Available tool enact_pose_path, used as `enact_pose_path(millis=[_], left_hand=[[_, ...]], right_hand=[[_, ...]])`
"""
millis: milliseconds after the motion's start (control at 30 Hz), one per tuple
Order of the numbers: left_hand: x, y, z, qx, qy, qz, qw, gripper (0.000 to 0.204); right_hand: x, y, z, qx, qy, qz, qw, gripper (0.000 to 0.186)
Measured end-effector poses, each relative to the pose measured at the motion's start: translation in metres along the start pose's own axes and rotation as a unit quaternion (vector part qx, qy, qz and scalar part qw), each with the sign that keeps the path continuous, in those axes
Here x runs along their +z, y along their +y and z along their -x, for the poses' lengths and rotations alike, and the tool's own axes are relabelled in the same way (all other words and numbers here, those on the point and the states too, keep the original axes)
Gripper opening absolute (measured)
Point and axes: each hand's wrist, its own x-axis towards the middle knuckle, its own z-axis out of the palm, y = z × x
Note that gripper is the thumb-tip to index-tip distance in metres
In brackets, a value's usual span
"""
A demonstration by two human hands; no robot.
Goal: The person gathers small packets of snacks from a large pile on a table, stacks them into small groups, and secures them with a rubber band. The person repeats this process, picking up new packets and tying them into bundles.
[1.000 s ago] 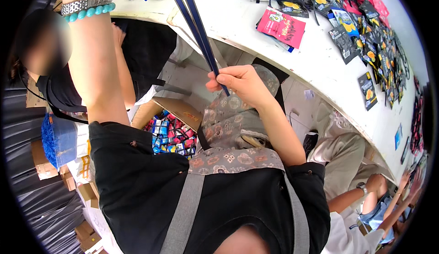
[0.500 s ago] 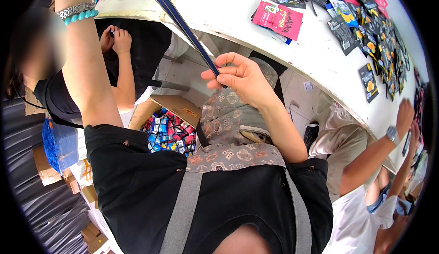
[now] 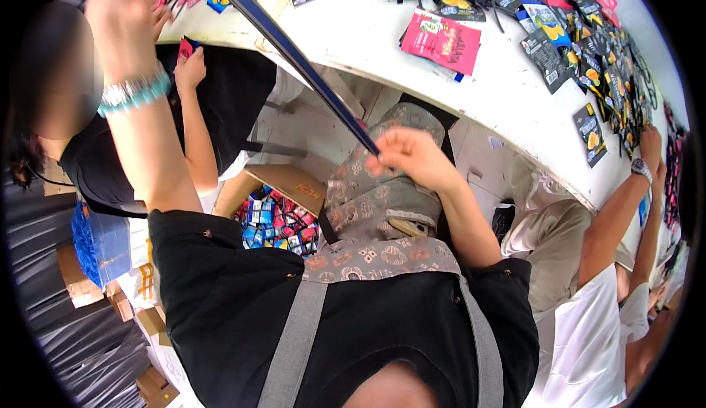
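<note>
My right hand [image 3: 418, 156] is closed on the lower end of a long, flat dark blue strap [image 3: 294, 59], above my lap. From there the strap slants up to the left, taut and straight, and leaves the view at the top edge. My left hand [image 3: 131, 7] is raised at the upper left, smeared by motion and partly cut off. Its fingers do not show clearly, so whether it grips the strap cannot be told. A pink packet [image 3: 445, 43] lies on top of other packets on the white table [image 3: 353, 37], ahead of my right hand.
Dark packets with straps [image 3: 610, 84] are heaped along the table's right side. A single black packet [image 3: 590, 134] lies near its edge. An open carton [image 3: 283, 184] of small packets stands by my lap. A co-worker's hand [image 3: 190, 70] is at left, another's [image 3: 650, 145] at right.
My right hand has moved down and slightly right with the strap end. My left hand has come lower into view. The co-worker at left now holds up a small pink packet.
</note>
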Motion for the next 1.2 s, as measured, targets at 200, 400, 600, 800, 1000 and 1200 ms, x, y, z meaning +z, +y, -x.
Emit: enact_pose_path(millis=[200,400,600,800,1000,1200], left_hand=[[0.086,0.031,0.096,0.191,-0.221,-0.374,0.880,0.059],[0.138,0.004,0.097,0.271,-0.135,-0.410,0.861,0.050],[0.134,-0.024,0.076,0.193,-0.250,-0.309,0.897,0.046],[0.114,-0.097,0.047,-0.388,-0.395,0.123,0.824,0.017],[0.162,-0.160,0.043,-0.343,-0.381,-0.045,0.857,0.039],[0.176,-0.169,0.043,-0.380,-0.420,-0.016,0.824,0.060]], right_hand=[[-0.029,-0.002,0.056,-0.083,0.155,0.594,0.785,0.023],[0.019,-0.108,0.040,-0.255,0.207,0.220,0.918,0.022],[0.004,-0.118,0.011,-0.095,0.206,0.002,0.974,0.012],[-0.051,-0.131,-0.025,-0.069,0.318,0.241,0.914,0.017],[-0.082,-0.145,-0.051,0.071,0.384,0.392,0.833,0.021],[-0.086,-0.127,-0.052,0.110,0.382,0.374,0.838,0.018]])
